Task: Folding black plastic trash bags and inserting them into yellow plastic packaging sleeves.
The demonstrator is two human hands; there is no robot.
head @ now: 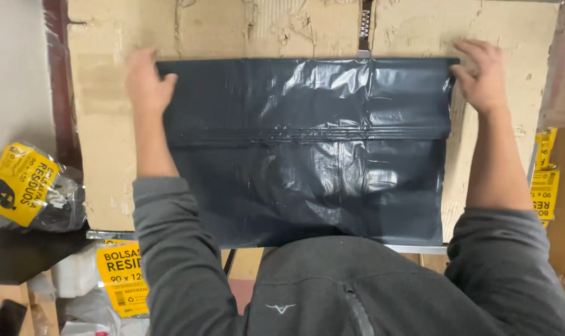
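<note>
Yellow-labelled bag packs (27, 186) at far left. Left hand (147, 81) pinches top-left corner of dark plastic bag (307, 155), spread flat on cardboard-covered worktop (102, 124). Right hand (484, 74) pinches top-right corner. Bag looks light, limp, slippery; corners and top edge are best holds.

I see a glossy dark grey plastic bag (307, 149), shining pale where light catches its creases. The surface (102, 137) under it is worn tan cardboard, scuffed lighter in patches. My sleeves (176, 249) are charcoal grey. The packaged bag roll (30, 186) at the left carries a yellow label with black print, and the labels (546, 183) at the right are yellow too.
</note>
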